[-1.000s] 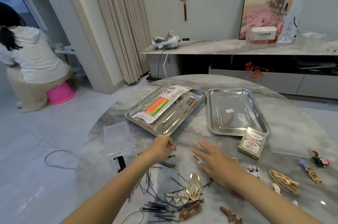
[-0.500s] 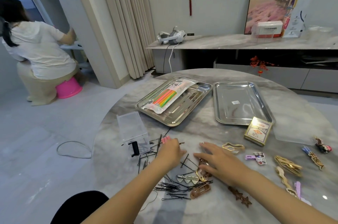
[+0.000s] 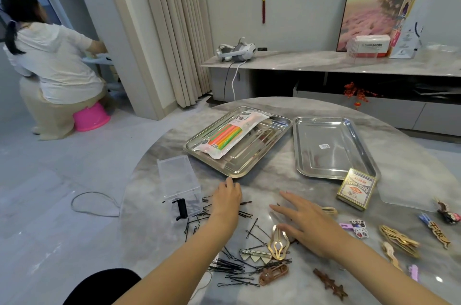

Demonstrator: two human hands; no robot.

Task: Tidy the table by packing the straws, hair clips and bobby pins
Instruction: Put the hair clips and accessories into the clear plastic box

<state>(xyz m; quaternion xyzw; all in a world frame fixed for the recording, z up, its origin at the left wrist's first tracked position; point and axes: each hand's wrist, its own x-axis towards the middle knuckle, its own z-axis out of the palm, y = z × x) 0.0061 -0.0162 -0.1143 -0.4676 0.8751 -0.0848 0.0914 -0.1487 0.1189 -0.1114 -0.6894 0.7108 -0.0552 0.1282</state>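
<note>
L hand had shifted far from the scattered black wire bobby pins toward the left steel tray near rim, fingers curled under; couldn't tell if holding pins. R hand lay flat, released, by the gold oval hair clip. The plastic-wrapped coloured straws pack was already in that tray.

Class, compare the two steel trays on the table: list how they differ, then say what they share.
The left tray holds a straw pack; the right tray holds only a small sticker. The left tray lies at a slant to the table edge; the right tray lies nearly straight on. A card box covers the right tray's near corner; no box touches the left tray. Both are shiny rectangular metal trays with raised rims.
</note>
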